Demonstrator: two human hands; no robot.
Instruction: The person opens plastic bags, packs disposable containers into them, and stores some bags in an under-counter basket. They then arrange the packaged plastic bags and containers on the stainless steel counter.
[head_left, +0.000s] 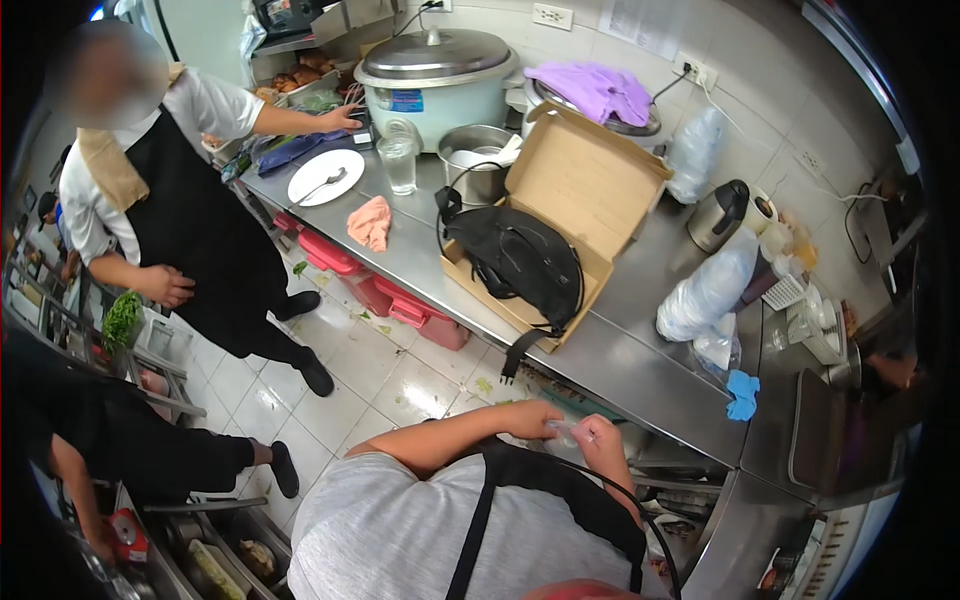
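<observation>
Close together in front of my chest, both my hands hold a small piece of clear plastic. My left hand (533, 420) has its fingers closed on one side of it. On the other side my right hand (597, 435) pinches the clear plastic (564, 431). Beyond them, a black waist bag (520, 255) lies in an open cardboard box (595, 180) on the steel counter (640, 365), with a strap hanging over the front edge. An orange cloth (370, 223) is left of the box.
Left on the counter are a white plate (326, 178), a glass (398, 165) and a large cooker (435, 85). Right are wrapped cups (705, 285), a kettle (718, 215) and a blue glove (742, 395). A person (190, 200) stands left; another (110, 420) is lower left.
</observation>
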